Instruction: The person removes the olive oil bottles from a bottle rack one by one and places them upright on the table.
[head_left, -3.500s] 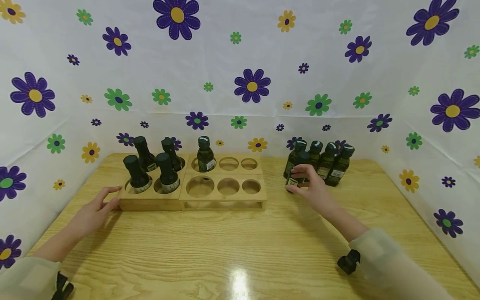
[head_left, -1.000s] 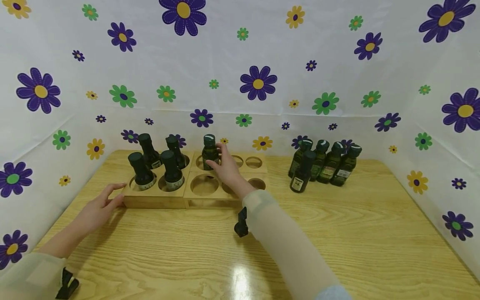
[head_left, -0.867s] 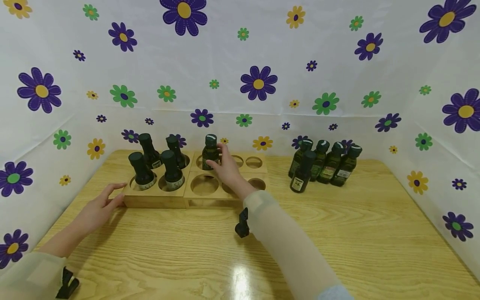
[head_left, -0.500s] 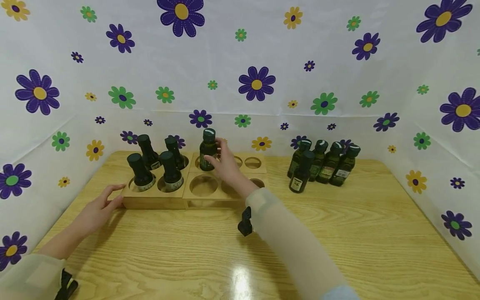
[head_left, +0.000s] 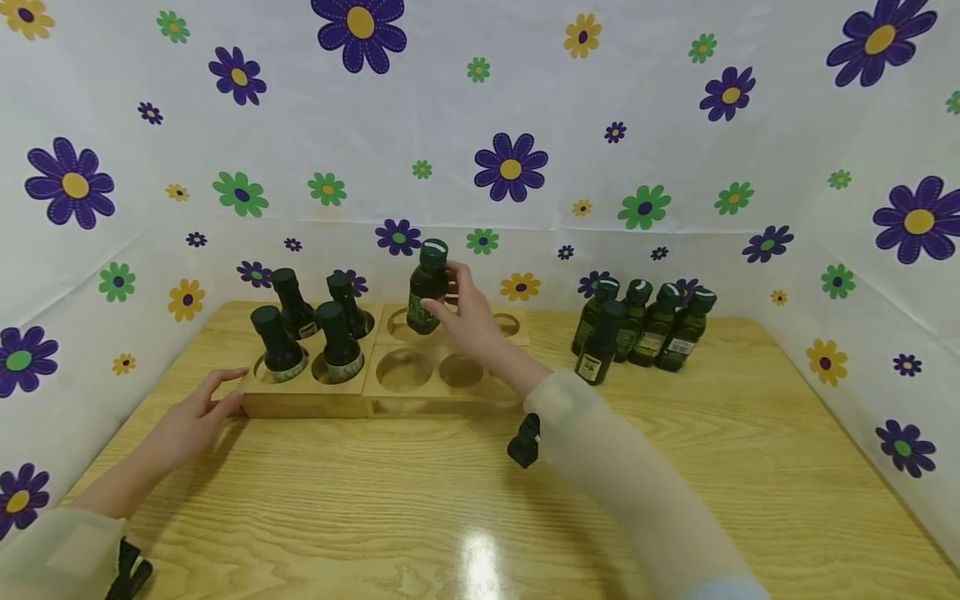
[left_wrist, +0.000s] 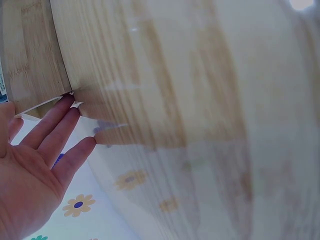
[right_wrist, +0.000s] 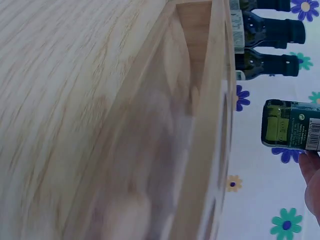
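My right hand grips a small dark green bottle, slightly tilted, over the back row of the right wooden rack. In the right wrist view this bottle is raised above the rack's top, its barcode label showing. My left hand touches the left end of the left wooden rack with its fingertips. The left wrist view has the fingers fairly straight at the rack's corner. Several dark long-necked bottles stand in the left rack's holes.
On the table's right side stand several squat green bottles, with a dark round bottle in front of them. Bare round holes show in the right rack. A flowered white cloth rises behind and at both sides.
My right hand went from the dark round bottle on the right to the green bottle in the rack, gripped it and lifted it out, now slightly rightward. My left hand stays at the rack.
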